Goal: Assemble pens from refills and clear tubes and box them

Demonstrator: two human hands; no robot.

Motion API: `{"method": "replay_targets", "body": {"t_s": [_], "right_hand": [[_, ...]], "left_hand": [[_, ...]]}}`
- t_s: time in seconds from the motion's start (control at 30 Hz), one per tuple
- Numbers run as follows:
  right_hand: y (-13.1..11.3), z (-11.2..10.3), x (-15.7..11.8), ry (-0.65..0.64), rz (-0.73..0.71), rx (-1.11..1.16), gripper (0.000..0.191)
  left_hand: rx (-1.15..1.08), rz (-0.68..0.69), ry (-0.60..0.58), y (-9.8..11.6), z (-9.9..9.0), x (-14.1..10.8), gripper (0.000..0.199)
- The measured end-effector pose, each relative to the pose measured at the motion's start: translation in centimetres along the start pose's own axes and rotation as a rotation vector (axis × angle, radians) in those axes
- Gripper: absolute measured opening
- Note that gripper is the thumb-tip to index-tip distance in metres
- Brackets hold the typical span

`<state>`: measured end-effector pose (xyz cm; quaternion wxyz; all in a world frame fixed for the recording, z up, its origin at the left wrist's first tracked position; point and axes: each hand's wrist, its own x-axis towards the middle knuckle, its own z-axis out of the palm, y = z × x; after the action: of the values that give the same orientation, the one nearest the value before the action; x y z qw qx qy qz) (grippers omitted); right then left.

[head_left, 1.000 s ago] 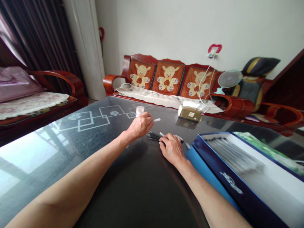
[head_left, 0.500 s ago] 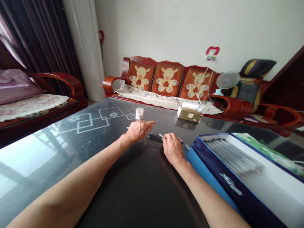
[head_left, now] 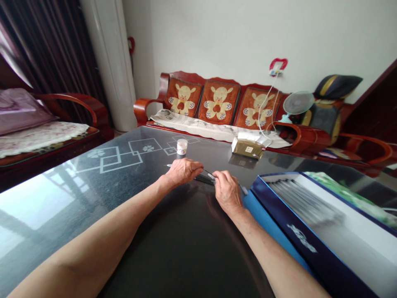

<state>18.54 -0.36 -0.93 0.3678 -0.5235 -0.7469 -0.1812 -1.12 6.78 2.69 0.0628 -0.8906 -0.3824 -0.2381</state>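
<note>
Over the dark glossy table (head_left: 130, 207), my left hand (head_left: 185, 171) is closed on a thin pen-like rod; a pale tip (head_left: 169, 165) sticks out at its left. My right hand (head_left: 228, 191) pinches a pale pen cap (head_left: 211, 176) between thumb and fingers, close to the right of my left hand. Dark pens (head_left: 204, 179) lie on the table between and beneath the hands. Beyond my left hand stands a small white jar (head_left: 182, 146). A pale pen end (head_left: 244, 190) shows just right of my right hand.
An open blue box (head_left: 279, 215) with several pens inside fills the right side, a green-and-white item (head_left: 350, 198) behind it. A tissue box (head_left: 247, 148) stands farther back. Beyond the table is a wooden sofa (head_left: 144, 109) with bear cushions (head_left: 218, 103).
My left hand's outstretched fingers have curled in around the rod. My right hand has shifted slightly right, and a thin dark part now shows between the hands.
</note>
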Motion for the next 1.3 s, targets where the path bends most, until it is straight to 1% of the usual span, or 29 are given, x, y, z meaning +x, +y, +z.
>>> {"method": "replay_targets", "body": {"t_s": [0.07,0.17,0.27,0.4,0.47,0.6,0.67,0.8,0.93,1.0,1.1,1.2,1.3], "right_hand": [[0.2,-0.2,0.1,-0.012,-0.002,0.000,0.023],[0.5,-0.4,0.2,0.003,-0.009,0.007,0.021],[0.3,-0.6,0.3,0.032,-0.027,0.024,0.019],[-0.4,-0.6,0.4,0.040,-0.071,0.057,0.018],[-0.5,-0.5,0.4,0.083,-0.052,0.074,0.016],[0.4,-0.4,0.4,0.229,0.098,0.079,0.021],[1.0,-0.3,0.4,0.243,0.155,0.101,0.024],[1.7,0.0,0.4,0.246,0.248,0.191,0.023],[1.3,0.4,0.4,0.231,0.304,0.254,0.020],[0.6,0.5,0.3,0.208,0.299,0.295,0.021],[-0.4,0.3,0.3,0.143,0.225,0.331,0.025],[-0.1,-0.5,0.7,0.093,0.160,0.257,0.028],[2.2,-1.6,1.2,0.053,0.178,0.075,0.028]], "left_hand": [[0.000,0.059,-0.016,0.1,-0.1,0.0,0.032],[0.022,0.132,-0.063,0.3,-0.4,0.0,0.033],[0.046,0.134,-0.080,1.0,-0.8,0.1,0.034],[0.045,0.156,-0.114,2.4,-0.7,0.0,0.036],[0.044,0.136,-0.107,3.1,-0.5,0.0,0.035],[0.049,0.018,-0.030,3.5,-0.3,0.0,0.033],[0.043,-0.019,-0.023,3.4,-0.3,0.0,0.033],[0.008,0.007,-0.068,3.5,-0.2,-0.1,0.033],[-0.014,0.081,-0.067,3.9,0.6,-0.1,0.034],[0.001,0.099,-0.057,4.0,1.3,-0.2,0.040],[0.033,0.086,-0.044,3.9,2.0,-0.3,0.048],[0.060,0.061,-0.040,3.7,2.1,-0.3,0.049],[0.060,0.041,-0.054,3.6,1.9,-0.4,0.045]]}}
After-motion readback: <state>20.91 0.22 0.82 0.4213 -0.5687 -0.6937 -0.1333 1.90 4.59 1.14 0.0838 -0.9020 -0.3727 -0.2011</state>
